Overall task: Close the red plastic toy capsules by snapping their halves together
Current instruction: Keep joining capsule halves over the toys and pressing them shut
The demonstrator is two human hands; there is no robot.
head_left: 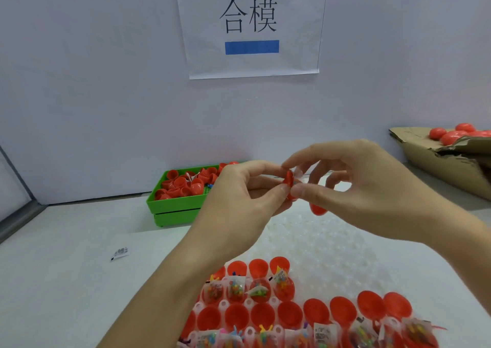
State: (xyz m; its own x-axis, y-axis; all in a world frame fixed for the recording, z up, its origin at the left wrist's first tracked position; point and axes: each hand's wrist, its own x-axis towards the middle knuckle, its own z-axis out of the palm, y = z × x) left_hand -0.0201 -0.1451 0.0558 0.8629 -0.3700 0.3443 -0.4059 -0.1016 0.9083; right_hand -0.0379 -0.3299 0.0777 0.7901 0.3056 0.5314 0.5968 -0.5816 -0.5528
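Above the table's middle, my left hand [239, 196] and my right hand [366, 185] meet on one red capsule [289, 180]. Both pinch it between thumb and fingers, and a clear toy packet corner pokes out at its top right. A second red piece [317, 209] shows under my right palm; how it joins the capsule is hidden. Below, a clear holder tray [332, 254] carries rows of open red capsule halves [236, 315], several with small bagged toys [235, 288] in them.
A green bin [170, 209] of loose red capsule halves stands behind my left hand. A torn cardboard box [451, 167] with closed red capsules [451, 136] sits at the far right. A small white packet [120, 253] lies on the table at left. A paper sign [249, 26] hangs on the wall.
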